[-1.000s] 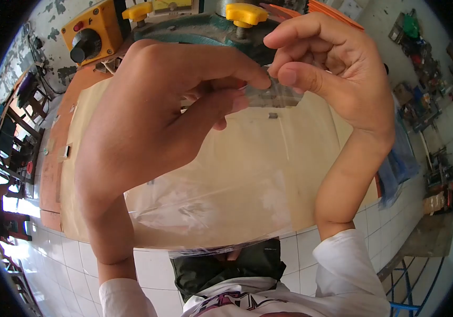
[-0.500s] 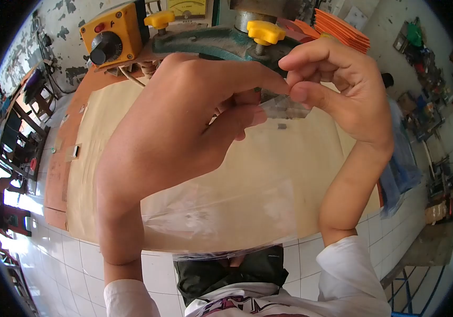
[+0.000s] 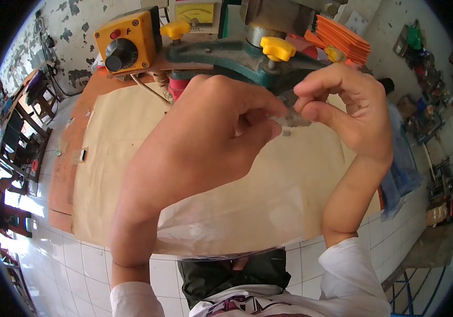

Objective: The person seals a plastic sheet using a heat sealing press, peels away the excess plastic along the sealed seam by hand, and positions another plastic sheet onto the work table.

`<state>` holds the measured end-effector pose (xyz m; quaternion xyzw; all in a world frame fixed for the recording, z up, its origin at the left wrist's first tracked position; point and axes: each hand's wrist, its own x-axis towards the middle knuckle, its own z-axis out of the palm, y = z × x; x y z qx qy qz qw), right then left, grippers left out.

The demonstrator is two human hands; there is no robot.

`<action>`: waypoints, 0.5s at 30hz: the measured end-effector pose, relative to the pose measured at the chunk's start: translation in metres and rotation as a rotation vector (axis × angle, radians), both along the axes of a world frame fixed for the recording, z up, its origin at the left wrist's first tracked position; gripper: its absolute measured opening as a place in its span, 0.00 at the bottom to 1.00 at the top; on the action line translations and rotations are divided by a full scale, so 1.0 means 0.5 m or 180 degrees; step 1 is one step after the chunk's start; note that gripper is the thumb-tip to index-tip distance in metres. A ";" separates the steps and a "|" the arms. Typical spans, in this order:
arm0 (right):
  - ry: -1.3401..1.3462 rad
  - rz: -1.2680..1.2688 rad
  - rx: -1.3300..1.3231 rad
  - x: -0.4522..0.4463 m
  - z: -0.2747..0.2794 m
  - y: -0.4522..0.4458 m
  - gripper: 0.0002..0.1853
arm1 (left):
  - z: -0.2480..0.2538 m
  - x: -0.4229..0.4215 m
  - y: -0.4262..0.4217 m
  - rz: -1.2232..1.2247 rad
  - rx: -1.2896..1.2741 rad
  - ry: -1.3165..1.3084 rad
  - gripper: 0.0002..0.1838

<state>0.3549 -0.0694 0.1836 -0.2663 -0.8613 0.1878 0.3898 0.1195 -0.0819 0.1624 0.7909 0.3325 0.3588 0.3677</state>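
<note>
Both of my hands are raised over the paper-covered table, fingertips close together. A small piece of clear plastic film (image 3: 293,118) spans the gap between them. My left hand (image 3: 205,132) is closed, its index finger and thumb at the film's left side. My right hand (image 3: 354,108) pinches at the film's right side, thumb against curled fingers. Its exact hold on the edge is partly hidden. Just below the film, a small grey piece (image 3: 286,133) lies on the brown paper (image 3: 290,164). A clear plastic sheet (image 3: 284,208) covers the paper near my lap.
Behind my hands stands a green machine frame (image 3: 216,53) with yellow knobs (image 3: 278,49). A yellow control box (image 3: 126,45) with a black dial is at the back left, beside a gauge (image 3: 195,15). Orange sheets (image 3: 342,39) are stacked at the back right; blue plastic (image 3: 399,158) hangs at the right edge.
My left hand has shifted right and slightly down, nearer my right hand. The right hand has lowered a little. Less of the film shows between them, and the view has tilted slightly upward.
</note>
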 end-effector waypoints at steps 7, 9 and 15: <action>0.0007 -0.0091 0.0308 0.002 0.002 -0.012 0.09 | 0.013 -0.003 -0.002 -0.0193 -0.0321 -0.0024 0.10; 0.0063 0.0002 0.0350 -0.004 -0.001 -0.006 0.08 | 0.016 -0.008 -0.002 -0.0242 -0.0440 -0.0051 0.09; -0.0012 -0.0122 0.0569 -0.017 0.002 -0.003 0.11 | 0.000 -0.010 0.003 -0.0291 -0.0242 -0.0302 0.08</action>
